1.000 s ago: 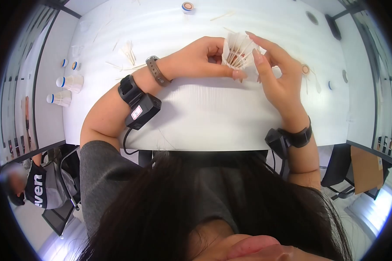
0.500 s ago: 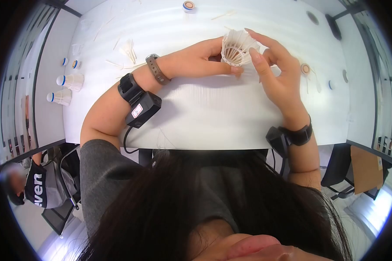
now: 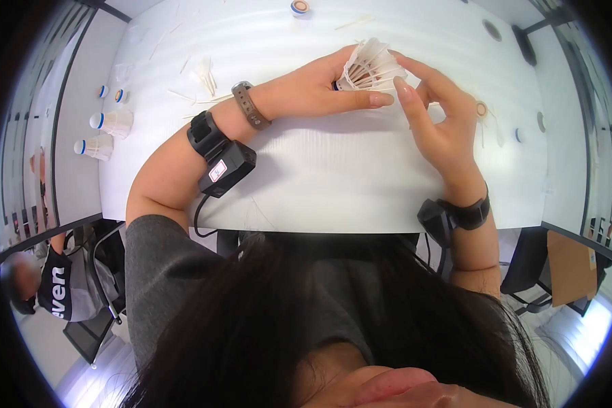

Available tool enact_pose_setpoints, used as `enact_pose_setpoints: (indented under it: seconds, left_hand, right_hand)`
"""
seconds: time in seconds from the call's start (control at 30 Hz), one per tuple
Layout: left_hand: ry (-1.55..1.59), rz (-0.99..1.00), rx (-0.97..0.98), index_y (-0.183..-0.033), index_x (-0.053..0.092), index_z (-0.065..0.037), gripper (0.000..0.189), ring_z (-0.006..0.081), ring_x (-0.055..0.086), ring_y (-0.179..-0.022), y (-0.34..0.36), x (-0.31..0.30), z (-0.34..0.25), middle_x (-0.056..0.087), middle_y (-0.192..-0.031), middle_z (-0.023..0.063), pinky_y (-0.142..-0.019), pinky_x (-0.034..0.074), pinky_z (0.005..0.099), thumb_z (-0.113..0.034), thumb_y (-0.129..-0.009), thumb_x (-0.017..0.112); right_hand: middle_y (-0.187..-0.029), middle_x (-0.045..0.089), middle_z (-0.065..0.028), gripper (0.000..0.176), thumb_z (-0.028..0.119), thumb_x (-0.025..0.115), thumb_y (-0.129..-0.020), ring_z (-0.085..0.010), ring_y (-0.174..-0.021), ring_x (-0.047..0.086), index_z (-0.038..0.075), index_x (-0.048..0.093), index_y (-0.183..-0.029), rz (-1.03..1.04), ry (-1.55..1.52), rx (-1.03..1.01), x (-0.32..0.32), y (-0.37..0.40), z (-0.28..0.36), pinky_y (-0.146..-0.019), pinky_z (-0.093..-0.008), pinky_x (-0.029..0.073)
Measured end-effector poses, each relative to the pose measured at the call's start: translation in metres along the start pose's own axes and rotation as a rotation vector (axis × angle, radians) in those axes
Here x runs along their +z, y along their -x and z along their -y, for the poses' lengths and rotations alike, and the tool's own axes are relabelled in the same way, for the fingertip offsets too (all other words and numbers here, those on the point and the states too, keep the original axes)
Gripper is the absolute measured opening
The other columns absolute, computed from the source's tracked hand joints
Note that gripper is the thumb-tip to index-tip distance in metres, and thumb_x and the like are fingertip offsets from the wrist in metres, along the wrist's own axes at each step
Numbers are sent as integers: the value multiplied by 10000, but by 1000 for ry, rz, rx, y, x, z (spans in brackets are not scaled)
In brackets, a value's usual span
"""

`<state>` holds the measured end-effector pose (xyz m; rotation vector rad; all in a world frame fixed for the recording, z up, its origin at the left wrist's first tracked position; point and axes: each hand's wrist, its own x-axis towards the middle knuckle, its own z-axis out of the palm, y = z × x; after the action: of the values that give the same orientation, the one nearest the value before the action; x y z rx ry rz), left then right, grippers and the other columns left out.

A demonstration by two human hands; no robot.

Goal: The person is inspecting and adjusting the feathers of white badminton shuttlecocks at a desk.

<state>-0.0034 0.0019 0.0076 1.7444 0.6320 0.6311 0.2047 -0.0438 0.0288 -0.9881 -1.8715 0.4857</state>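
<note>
A white feather shuttlecock (image 3: 372, 66) lies tilted between my two hands, its flared skirt pointing up and to the right. My left hand (image 3: 313, 87) grips it near the base, where a dark blue band shows between thumb and fingers. The left thumb stretches along below the skirt. Curved around the right side of the skirt, my right hand (image 3: 445, 112) has its index finger and thumb at the feather rim, apparently pinching it. Its other fingers are bent in. Part of the cork is hidden by the left hand.
Two shuttlecocks (image 3: 112, 123) lie at the left, with small blue-banded cork pieces (image 3: 120, 95) behind them. Loose feathers (image 3: 205, 76) are scattered nearby. Another cork (image 3: 299, 7) sits at the back, and one more (image 3: 481, 109) at the right. A person (image 3: 61, 285) is at the lower left.
The shuttlecock has turned from its opening facing me to a more sideways tilt, showing its banded base. My left thumb has straightened to the right; the right hand has shifted slightly right.
</note>
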Motion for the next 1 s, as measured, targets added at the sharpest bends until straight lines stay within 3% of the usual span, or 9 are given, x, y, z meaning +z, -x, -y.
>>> enact_pose_setpoints:
  seconds: [0.37,0.47,0.6,0.77,1.0]
  left_hand:
    - [64,35,-106,-1281,480,-55,570,95,546,-947,1,-4,-1,596,-1048,33,-814,461,257,-339,-852,726]
    - [39,-2,-25,-1257,504,-54,585,93,551,-927,2,-3,4,604,-1021,28,-807,462,258,-336,-812,761]
    - [-80,84,-80,-1204,546,-52,558,95,569,-918,2,-7,-1,625,-985,25,-811,465,254,-311,-776,793]
    - [-28,32,61,-1165,572,-50,474,98,582,-897,-1,-1,5,640,-973,21,-816,472,258,-245,-789,786]
    - [-41,66,48,-1116,606,-56,387,98,593,-903,-1,-2,2,660,-974,28,-825,475,268,-227,-808,766]
  right_hand:
    - [-497,418,24,277,95,680,-846,-54,-451,392,47,690,-1118,-38,71,-51,1,-1,2,-469,-206,316]
    - [-505,418,32,276,85,672,-851,-49,-461,385,49,685,-1124,-67,59,-53,1,-2,1,-478,-200,318]
    - [-519,425,38,290,67,660,-856,-41,-476,380,51,669,-1145,-87,-11,-15,1,-2,4,-489,-196,319]
    - [-541,429,26,329,61,576,-884,-63,-501,391,53,644,-1206,46,-35,18,-2,2,-1,-504,-215,334]
    - [-546,434,11,333,66,530,-893,-81,-502,404,48,641,-1206,81,-87,56,-3,3,2,-504,-231,342]
